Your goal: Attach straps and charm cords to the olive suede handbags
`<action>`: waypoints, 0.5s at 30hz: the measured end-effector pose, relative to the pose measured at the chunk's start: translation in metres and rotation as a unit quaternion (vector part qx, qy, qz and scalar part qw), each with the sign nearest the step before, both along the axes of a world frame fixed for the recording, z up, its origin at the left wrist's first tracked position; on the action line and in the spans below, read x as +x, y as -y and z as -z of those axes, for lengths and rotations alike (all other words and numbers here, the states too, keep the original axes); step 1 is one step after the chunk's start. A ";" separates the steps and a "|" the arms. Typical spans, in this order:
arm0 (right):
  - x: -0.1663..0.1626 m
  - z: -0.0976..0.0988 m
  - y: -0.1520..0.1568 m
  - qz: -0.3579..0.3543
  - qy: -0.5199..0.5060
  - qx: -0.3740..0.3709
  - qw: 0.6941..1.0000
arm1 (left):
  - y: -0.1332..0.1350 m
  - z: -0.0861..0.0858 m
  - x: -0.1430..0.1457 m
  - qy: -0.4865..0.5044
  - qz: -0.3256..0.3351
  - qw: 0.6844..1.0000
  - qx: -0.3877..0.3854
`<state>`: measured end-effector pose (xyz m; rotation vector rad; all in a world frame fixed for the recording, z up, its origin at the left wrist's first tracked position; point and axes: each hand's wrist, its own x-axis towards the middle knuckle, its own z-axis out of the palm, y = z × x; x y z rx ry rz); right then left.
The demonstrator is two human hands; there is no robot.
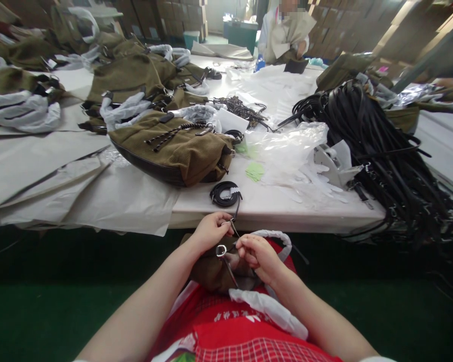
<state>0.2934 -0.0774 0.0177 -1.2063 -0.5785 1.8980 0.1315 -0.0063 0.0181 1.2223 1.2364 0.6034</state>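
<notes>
An olive-brown bag (207, 274) with a dark trim rests on my lap. Its handles are wrapped in white tissue (266, 306), and a silver buckle (221, 251) shows on its front. Just above the buckle, my left hand (213, 230) pinches a thin dark strap (235, 230) near the table edge. The strap runs across to the fingertips of my right hand (259, 255), which are closed on it; its exact end is hidden by the fingers. A coiled black strap (225, 194) with a white wrap lies on the table just beyond my left hand.
Another olive bag (173, 146) lies ahead on the table, with more bags (124, 75) behind it. Black straps (366, 130) are heaped at the right. Green slips (254, 171) and clear plastic (287, 146) lie in the middle. A person (285, 35) is across the table.
</notes>
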 end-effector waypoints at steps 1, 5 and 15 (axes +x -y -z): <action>-0.001 0.000 -0.001 0.003 0.003 0.002 1.000 | -0.001 0.000 0.000 0.006 -0.002 1.000 -0.006; -0.003 -0.001 -0.008 0.010 0.015 0.000 1.000 | -0.006 0.001 0.001 0.021 -0.020 0.999 -0.030; 0.000 0.002 -0.016 0.000 0.025 -0.015 1.000 | -0.016 0.005 0.011 0.025 -0.032 0.996 -0.076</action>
